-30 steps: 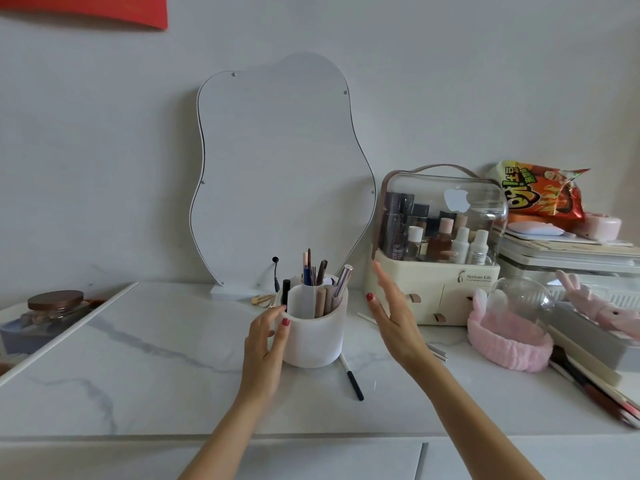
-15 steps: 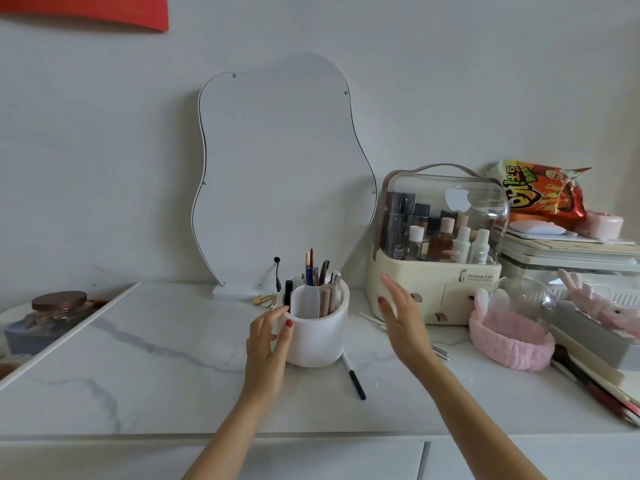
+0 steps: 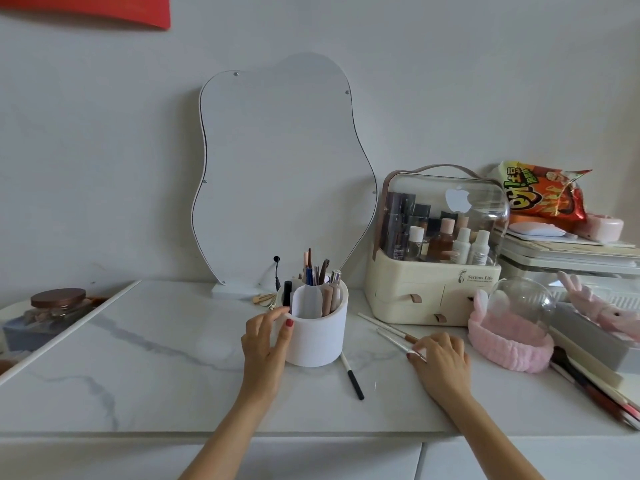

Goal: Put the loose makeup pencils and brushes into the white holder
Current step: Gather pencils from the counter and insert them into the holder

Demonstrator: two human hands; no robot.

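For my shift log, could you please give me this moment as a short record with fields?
holder: round white holder, upright on the marble counter, already holding pencils
left hand: left hand against the holder's side
right hand: right hand down on two thin white brushes
still loose: black-tipped white pencil lying by the holder's base

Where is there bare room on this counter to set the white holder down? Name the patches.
The widest bare marble runs from the left hand at the white holder out to the counter's left edge. A narrower strip lies along the front edge. Right of the holder is crowded: loose brushes, black-tipped pencil, right hand, pink headband.
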